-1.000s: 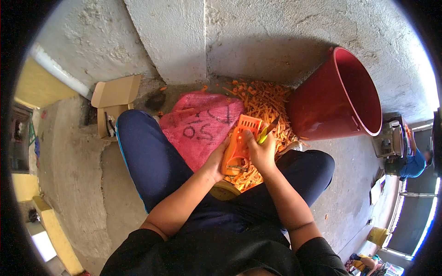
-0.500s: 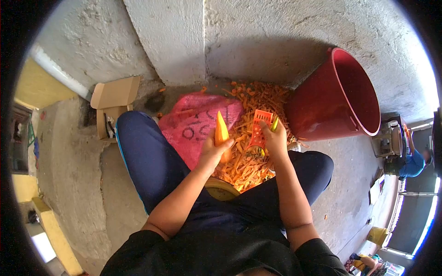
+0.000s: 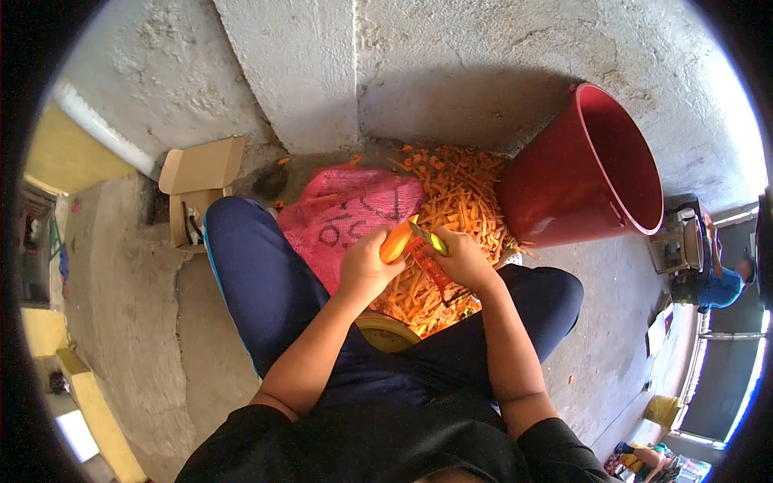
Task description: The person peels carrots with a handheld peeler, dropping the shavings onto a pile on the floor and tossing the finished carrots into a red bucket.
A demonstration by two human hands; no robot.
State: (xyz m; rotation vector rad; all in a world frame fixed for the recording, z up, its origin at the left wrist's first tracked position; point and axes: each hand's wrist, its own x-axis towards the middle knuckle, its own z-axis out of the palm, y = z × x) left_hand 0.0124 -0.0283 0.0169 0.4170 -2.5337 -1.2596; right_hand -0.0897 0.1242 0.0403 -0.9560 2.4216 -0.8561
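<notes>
The left hand (image 3: 364, 266) grips a smooth, tapered carrot (image 3: 396, 241) between the knees, over a heap of thin orange shavings (image 3: 451, 201) on the rough concrete floor. The right hand (image 3: 465, 262) clasps what seems a ribbed orange plastic slicer (image 3: 431, 270) against it. A slip off the slick carrot could nick the fingers, which sit close to the blade.

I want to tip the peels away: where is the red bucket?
The red bucket leans against the wall, upper right of the head view, beside the carrot peel pile.
</notes>
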